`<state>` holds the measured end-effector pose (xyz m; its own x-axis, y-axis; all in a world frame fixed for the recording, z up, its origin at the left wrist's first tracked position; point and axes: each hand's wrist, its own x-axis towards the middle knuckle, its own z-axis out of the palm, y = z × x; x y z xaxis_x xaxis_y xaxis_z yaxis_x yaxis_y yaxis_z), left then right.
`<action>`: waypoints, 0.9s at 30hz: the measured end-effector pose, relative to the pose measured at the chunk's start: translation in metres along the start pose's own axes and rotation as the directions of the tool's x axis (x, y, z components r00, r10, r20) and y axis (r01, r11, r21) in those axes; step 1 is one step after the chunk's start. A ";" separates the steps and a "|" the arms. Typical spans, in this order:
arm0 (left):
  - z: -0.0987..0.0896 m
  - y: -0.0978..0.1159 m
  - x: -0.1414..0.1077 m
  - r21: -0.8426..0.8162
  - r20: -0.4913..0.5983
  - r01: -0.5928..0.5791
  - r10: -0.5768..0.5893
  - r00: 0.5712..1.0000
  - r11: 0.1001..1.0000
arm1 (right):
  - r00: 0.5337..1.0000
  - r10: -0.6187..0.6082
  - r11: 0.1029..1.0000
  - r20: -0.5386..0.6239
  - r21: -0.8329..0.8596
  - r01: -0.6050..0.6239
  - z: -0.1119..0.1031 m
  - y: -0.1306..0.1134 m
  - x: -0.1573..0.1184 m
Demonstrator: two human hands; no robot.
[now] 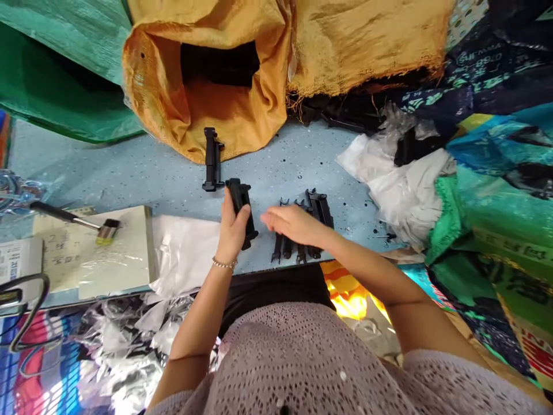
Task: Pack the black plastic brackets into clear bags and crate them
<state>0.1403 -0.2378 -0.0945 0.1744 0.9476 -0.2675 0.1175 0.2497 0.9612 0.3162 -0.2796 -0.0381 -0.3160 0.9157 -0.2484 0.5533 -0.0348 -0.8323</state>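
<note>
My left hand (234, 226) is closed round a long black plastic part (242, 210), held tilted over the front of the blue speckled table (298, 158). My right hand (296, 223) is just to its right, apart from that part, fingers stretched out and pointing left. Under and beside this hand lie several similar black plastic parts (320, 208) in a row, partly hidden by it. Whether the right hand touches them I cannot tell. Another black part (211, 160) lies beyond my left hand, its far end on the lip of an orange woven sack (170, 124).
At the left, a hammer (75, 219) rests on a cardboard piece (116, 253) with handwriting. White plastic bags (185, 245) lie next to it. Crumpled white bags (393, 184) and printed sacks (505, 190) crowd the right side. A green sack (64, 92) stands at the back left.
</note>
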 end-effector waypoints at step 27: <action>-0.018 0.031 -0.014 -0.390 0.294 0.195 -0.079 0.952 0.900 | 0.962 -0.131 0.906 -0.238 -0.422 0.019 -0.024 -0.016 0.065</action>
<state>0.1244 -0.2394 -0.0596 0.4445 0.8242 -0.3508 -0.2414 0.4873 0.8392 0.3052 -0.2100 -0.0292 -0.1928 0.9812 -0.0124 0.8208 0.1544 -0.5500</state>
